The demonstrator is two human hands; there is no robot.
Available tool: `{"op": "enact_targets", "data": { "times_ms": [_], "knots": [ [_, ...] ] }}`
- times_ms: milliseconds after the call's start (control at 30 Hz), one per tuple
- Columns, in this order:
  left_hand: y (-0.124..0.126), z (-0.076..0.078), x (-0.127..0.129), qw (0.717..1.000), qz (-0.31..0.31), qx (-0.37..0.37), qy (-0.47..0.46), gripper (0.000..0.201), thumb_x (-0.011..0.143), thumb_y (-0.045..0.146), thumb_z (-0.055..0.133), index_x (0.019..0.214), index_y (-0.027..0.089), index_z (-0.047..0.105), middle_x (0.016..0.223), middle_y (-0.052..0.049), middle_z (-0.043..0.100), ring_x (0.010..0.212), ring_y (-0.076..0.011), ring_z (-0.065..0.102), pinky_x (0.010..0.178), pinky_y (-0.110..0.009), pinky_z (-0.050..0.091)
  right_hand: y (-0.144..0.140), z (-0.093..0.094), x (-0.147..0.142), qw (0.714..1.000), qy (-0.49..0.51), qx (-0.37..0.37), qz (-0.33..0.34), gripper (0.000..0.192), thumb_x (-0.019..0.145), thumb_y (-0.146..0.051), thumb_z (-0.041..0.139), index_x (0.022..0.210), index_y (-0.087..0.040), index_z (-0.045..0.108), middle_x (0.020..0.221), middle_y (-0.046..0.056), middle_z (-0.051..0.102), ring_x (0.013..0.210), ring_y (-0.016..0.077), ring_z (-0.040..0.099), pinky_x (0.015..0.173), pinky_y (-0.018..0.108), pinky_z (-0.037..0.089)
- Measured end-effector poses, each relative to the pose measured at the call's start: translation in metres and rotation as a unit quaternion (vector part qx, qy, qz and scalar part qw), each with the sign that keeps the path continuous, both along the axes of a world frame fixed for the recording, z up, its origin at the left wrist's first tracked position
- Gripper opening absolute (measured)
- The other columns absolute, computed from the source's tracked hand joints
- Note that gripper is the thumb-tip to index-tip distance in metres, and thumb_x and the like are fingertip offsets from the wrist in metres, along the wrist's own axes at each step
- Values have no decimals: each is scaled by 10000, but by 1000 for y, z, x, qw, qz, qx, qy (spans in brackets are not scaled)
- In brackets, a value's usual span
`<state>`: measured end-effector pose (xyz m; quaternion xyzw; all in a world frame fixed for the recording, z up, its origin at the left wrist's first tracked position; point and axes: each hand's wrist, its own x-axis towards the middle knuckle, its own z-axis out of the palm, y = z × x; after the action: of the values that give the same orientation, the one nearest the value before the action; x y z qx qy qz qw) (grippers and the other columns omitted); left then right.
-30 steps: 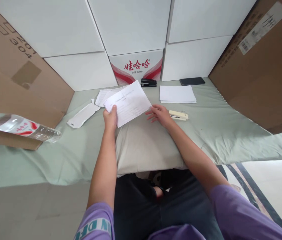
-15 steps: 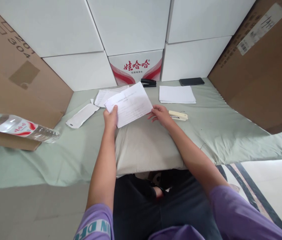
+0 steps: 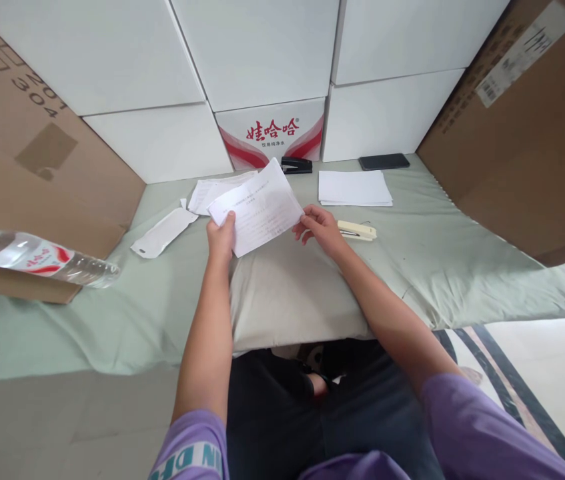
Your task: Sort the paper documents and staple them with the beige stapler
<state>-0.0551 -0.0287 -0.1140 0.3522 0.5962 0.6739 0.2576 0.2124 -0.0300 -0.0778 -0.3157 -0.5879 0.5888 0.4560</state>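
A printed sheet of paper (image 3: 261, 210) is held up tilted above the cloth, between my two hands. My left hand (image 3: 221, 237) grips its lower left side, thumb on top. At the right edge, my right hand (image 3: 319, 230) pinches the paper near its corner, with the other fingers curled beneath. Close beside my right hand lies a cream-coloured utility knife (image 3: 357, 231). Behind the sheet is a black stapler (image 3: 297, 165). More printed papers (image 3: 207, 191) lie partly hidden behind it, next to a white flat packet (image 3: 162, 231).
A stack of white paper (image 3: 355, 188) and a black phone (image 3: 385, 162) lie at the back right on the green cloth (image 3: 152, 313). A water bottle (image 3: 42, 255) is at the left. Cardboard boxes (image 3: 522, 147) flank both sides; white boxes (image 3: 392, 117) form the back wall.
The sheet's right side has shifted slightly left and bends a little more. My right hand has moved slightly with it; my left hand keeps its grip.
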Motion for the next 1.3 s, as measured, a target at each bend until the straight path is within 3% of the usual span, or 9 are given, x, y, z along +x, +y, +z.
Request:
{"op": "enact_targets", "data": {
  "times_ms": [267, 333, 433, 500, 600, 667, 767, 967, 1300],
  "knots": [
    [2, -5, -4, 1000, -10, 13, 3, 452, 722, 468, 751, 1005, 121, 697, 1082, -146, 743, 995, -250, 716, 911, -356, 579, 0, 4, -1, 999, -33, -6, -7, 215, 843, -418, 602, 902, -212, 617, 832, 46, 725, 620, 146, 655, 483, 243, 485],
    [3, -5, -4, 1000, -9, 7, 11, 437, 722, 460, 750, 991, 119, 702, 1070, -145, 746, 982, -251, 717, 903, -359, 580, 0, 8, 5, 994, -87, 33, -58, 230, 856, -415, 574, 928, -207, 640, 838, 51, 720, 625, 148, 643, 516, 255, 483],
    [2, -4, -1, 999, -18, -11, 31, 405, 721, 442, 752, 954, 113, 709, 1013, -140, 751, 942, -253, 721, 901, -371, 579, 3, 13, 33, 941, -190, 161, -229, 255, 863, -395, 570, 994, -206, 679, 830, 42, 711, 704, 168, 635, 668, 296, 505],
    [0, -2, 4, 998, -36, -27, 49, 385, 723, 428, 753, 938, 112, 715, 967, -133, 753, 916, -256, 722, 902, -381, 577, 5, 11, 60, 899, -232, 196, -315, 263, 884, -381, 529, 981, -201, 693, 823, 46, 713, 778, 193, 641, 747, 320, 498],
    [-2, -2, 17, 991, -72, -65, 96, 366, 747, 419, 732, 943, 109, 723, 940, -136, 756, 902, -271, 721, 909, -403, 570, 8, 3, 97, 868, -320, 173, -338, 223, 846, -339, 528, 832, -188, 691, 784, 59, 708, 770, 209, 620, 763, 334, 472],
    [-4, -3, 28, 982, -86, -99, 136, 361, 781, 411, 699, 971, 105, 724, 960, -145, 758, 920, -279, 720, 920, -409, 562, 9, -3, 110, 861, -374, 130, -319, 213, 818, -326, 542, 802, -178, 694, 765, 62, 704, 744, 207, 602, 744, 332, 448],
    [-5, -9, 42, 969, -84, -147, 178, 357, 835, 382, 641, 1039, 100, 721, 1017, -162, 757, 965, -285, 718, 939, -401, 549, 8, -7, 113, 874, -415, 91, -235, 264, 828, -374, 555, 851, -167, 717, 848, 67, 727, 807, 211, 611, 756, 324, 425],
    [-5, -17, 55, 964, -82, -163, 195, 372, 883, 348, 581, 1122, 94, 709, 1081, -182, 749, 1044, -316, 709, 958, -413, 535, 4, 2, 112, 912, -389, 95, -87, 308, 816, -438, 605, 904, -173, 736, 962, 46, 730, 908, 226, 615, 818, 315, 430],
    [-5, -25, 59, 973, -90, -145, 154, 396, 892, 355, 566, 1169, 97, 680, 1092, -163, 743, 1014, -295, 708, 937, -416, 549, 4, 2, 102, 917, -374, 122, -65, 315, 814, -418, 597, 922, -152, 728, 941, 54, 709, 875, 216, 594, 804, 311, 413]
  ]
}}
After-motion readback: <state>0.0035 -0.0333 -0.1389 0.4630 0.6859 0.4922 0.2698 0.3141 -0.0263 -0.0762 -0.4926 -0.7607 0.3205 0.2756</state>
